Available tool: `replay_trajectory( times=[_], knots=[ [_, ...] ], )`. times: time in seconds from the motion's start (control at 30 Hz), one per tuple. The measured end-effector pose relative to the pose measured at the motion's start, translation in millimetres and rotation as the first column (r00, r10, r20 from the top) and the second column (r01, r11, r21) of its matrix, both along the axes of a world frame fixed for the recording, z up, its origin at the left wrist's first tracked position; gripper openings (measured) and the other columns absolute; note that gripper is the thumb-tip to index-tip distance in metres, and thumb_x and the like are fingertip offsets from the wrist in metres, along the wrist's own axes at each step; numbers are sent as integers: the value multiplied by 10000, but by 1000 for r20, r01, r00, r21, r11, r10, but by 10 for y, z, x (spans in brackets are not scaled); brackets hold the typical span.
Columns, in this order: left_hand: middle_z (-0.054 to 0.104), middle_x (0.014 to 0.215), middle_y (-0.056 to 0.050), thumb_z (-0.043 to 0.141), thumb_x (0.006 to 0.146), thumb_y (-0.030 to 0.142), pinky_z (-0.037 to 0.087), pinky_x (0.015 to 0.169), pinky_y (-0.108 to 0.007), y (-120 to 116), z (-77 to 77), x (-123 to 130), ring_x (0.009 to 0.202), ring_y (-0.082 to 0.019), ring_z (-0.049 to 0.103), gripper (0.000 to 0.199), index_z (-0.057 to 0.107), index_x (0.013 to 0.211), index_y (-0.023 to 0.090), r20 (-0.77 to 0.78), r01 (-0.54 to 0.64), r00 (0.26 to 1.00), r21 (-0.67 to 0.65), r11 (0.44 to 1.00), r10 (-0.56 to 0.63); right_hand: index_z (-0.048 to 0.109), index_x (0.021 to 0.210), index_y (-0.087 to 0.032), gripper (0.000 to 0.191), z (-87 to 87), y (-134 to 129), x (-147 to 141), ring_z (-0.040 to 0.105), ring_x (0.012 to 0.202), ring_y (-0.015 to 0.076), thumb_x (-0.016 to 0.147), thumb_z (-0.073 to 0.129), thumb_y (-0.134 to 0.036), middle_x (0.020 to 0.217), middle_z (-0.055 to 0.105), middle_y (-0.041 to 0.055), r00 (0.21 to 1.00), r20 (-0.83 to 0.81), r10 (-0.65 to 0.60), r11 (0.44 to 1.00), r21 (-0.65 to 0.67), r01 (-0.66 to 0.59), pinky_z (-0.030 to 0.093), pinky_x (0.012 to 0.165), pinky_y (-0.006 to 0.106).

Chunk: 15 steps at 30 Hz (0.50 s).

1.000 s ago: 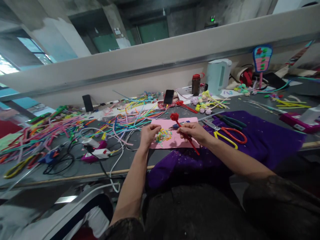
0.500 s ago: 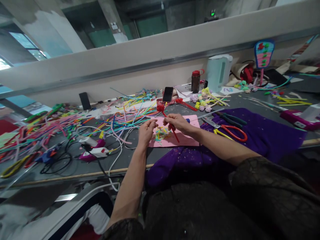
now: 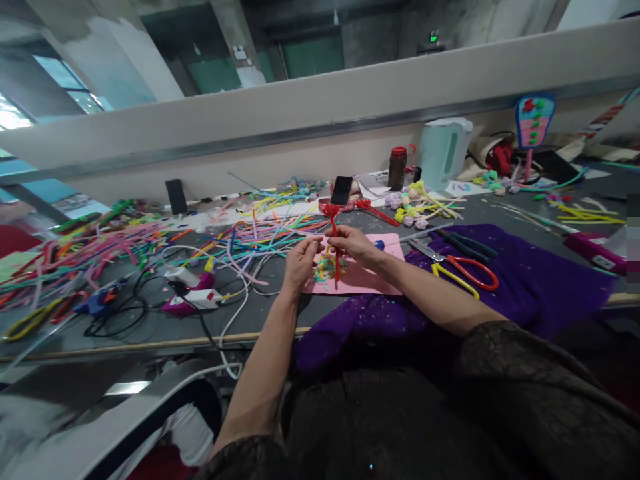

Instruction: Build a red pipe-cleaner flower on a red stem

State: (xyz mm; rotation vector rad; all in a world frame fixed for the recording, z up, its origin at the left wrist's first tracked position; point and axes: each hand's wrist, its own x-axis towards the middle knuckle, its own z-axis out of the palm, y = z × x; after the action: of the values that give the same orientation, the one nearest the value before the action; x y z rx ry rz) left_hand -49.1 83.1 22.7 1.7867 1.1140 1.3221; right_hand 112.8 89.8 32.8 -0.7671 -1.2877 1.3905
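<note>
A red pipe-cleaner flower (image 3: 337, 265) stands nearly upright, its stem pinched in the fingers of my right hand (image 3: 354, 245). The flower's head rises above the fingers, partly lost against a pinkish item behind it. Just left of the stem, my left hand (image 3: 300, 261) has thumb and forefinger pressed together; whatever lies between them is too small to make out. Both hands are over a pink sheet (image 3: 370, 283). Small yellow and teal pipe-cleaner snippets (image 3: 326, 268) lie on it below the fingers.
Loose pipe cleaners (image 3: 250, 237) spread leftward, near a power strip (image 3: 193, 301) with cables. Red-and-yellow-handled scissors (image 3: 470, 263) and pliers (image 3: 467, 243) rest on purple cloth (image 3: 540, 267). Behind stand a phone (image 3: 341, 190), a bottle (image 3: 398, 170) and a kettle (image 3: 443, 153).
The flower's stem has turned from a slant to nearly upright in my right hand. My left hand stays close beside it. The whole view has shifted slightly.
</note>
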Motion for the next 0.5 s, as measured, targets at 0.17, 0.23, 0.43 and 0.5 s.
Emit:
replay_trajectory(
  times=[0.17, 0.23, 0.43, 0.5],
  knots=[
    [651, 835, -59, 479, 804, 387, 446, 493, -200, -28, 18, 32, 779, -161, 592, 332, 635, 993, 162, 56, 46, 997, 23, 999, -47, 585, 891, -167, 270, -43, -44, -8, 553, 555, 74, 639, 670, -213, 661, 598, -37, 998, -48, 44, 999, 1, -44, 425, 504, 179],
    [645, 847, -53, 482, 802, 382, 451, 494, -203, -32, 16, 51, 768, -157, 586, 320, 638, 981, 167, 45, 54, 997, 29, 998, -55, 588, 902, -169, 292, -56, -52, -15, 559, 565, 76, 629, 679, -217, 694, 614, -29, 997, -53, 59, 998, 13, -58, 424, 507, 181],
    [648, 915, -53, 475, 805, 366, 468, 507, -216, -72, 10, 139, 682, -133, 571, 306, 649, 961, 169, -20, 43, 999, 22, 999, -42, 614, 839, -137, 231, -101, 8, -15, 530, 510, 72, 630, 656, -228, 611, 594, -31, 998, 46, 34, 996, 81, -38, 384, 453, 166],
    [647, 966, -59, 478, 802, 364, 468, 508, -215, -81, 9, 153, 715, -144, 580, 311, 648, 975, 170, -28, 39, 999, 25, 999, -39, 616, 798, -126, 194, -115, 33, -4, 522, 490, 72, 627, 642, -212, 573, 584, -32, 998, 64, 19, 996, 83, -24, 370, 434, 161]
  ],
)
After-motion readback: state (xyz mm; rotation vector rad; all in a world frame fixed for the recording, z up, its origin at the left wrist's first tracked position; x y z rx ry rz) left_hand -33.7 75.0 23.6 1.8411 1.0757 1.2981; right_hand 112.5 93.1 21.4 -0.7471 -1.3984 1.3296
